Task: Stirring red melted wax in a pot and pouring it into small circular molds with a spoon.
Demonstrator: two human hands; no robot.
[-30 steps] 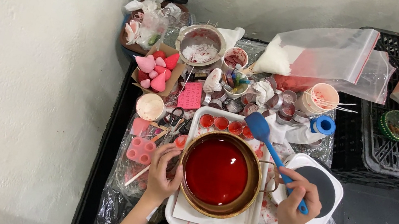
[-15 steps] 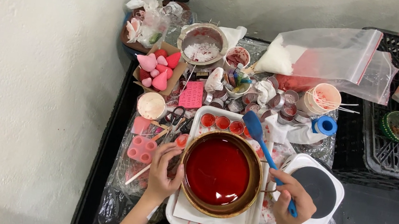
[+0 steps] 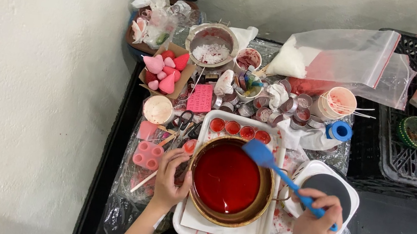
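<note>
While the left hand (image 3: 170,176) steadies the pan (image 3: 232,182) of red liquid, the right hand (image 3: 314,221) grips a blue spatula (image 3: 264,158) at its rim. Four small cups (image 3: 239,131) look filled — the pan is full, so most pouring seems left.

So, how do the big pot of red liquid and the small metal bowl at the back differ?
The big pot is brass-coloured and wide; the small metal bowl is silver and narrower. The pot holds dark red liquid; the bowl holds white flakes. The left hand rests at the pot's rim, while no hand is near the bowl. Both are round and open.
</note>
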